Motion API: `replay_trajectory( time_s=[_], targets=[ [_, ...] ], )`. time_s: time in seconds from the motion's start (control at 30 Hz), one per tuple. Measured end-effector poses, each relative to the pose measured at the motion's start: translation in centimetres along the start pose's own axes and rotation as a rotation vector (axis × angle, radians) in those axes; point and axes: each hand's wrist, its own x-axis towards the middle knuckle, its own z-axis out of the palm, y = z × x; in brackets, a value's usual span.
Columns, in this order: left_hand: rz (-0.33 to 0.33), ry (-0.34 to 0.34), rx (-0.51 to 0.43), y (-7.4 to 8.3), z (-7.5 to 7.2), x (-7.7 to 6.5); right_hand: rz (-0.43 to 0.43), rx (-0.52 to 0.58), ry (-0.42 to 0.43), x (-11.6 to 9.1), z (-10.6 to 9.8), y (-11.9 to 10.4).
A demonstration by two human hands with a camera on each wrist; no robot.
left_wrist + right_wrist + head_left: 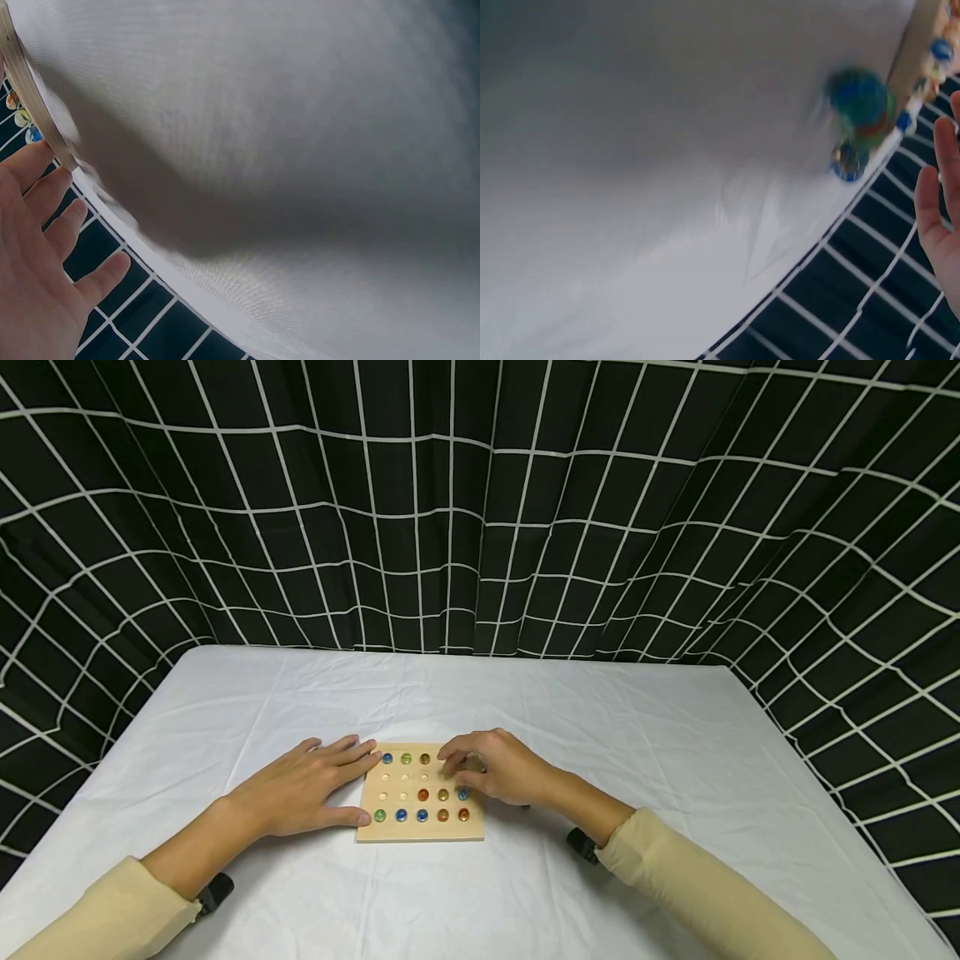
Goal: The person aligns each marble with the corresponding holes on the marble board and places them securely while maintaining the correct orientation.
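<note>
A pale wooden board (420, 841) with rows of round hollows lies on the white cloth. Several glass marbles sit in it: a full front row, a red marble (423, 794) and others behind, and a blue marble (387, 758) in the far left corner. My left hand (307, 785) lies spread, fingertips and thumb at the board's left edge. Over the board's right part, my right hand (498, 767) bends its fingers downward, thumb and forefinger near each other. I cannot tell whether a marble is between them. The hollows beneath that hand are hidden.
Beside the board, the right wrist view shows a blurred cluster of blue-green marbles (861, 101) and a smaller clear-blue marble (849, 161) on the cloth. White cloth (637, 735) covers the table. A black curtain with white grid lines (480, 527) surrounds its back and sides.
</note>
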Motion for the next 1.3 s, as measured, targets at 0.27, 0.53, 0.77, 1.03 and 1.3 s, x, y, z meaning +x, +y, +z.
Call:
replay_trajectory(
  time_s=[0.27, 0.53, 0.77, 1.03, 1.3],
  targets=[
    [0.001, 0.003, -0.001, 0.0, 0.1, 0.0, 0.041, 0.014, 0.108, -0.8, -2.4, 2.3],
    [0.000, 0.002, 0.006, -0.1, 0.1, 0.0, 0.132, 0.056, 0.066, -1.6, -3.5, 4.5],
    [0.003, 0.004, 0.013, -0.2, 0.2, -0.1, 0.145, 0.077, -0.007, -1.6, -3.6, 5.2],
    [0.007, 0.016, 0.011, -0.2, 0.2, -0.1, 0.132, 0.090, -0.036, -1.7, -3.5, 5.3],
    [0.008, 0.023, 0.008, -0.1, 0.2, -0.1, 0.131, 0.100, -0.056, -1.6, -3.0, 5.3]
  ],
)
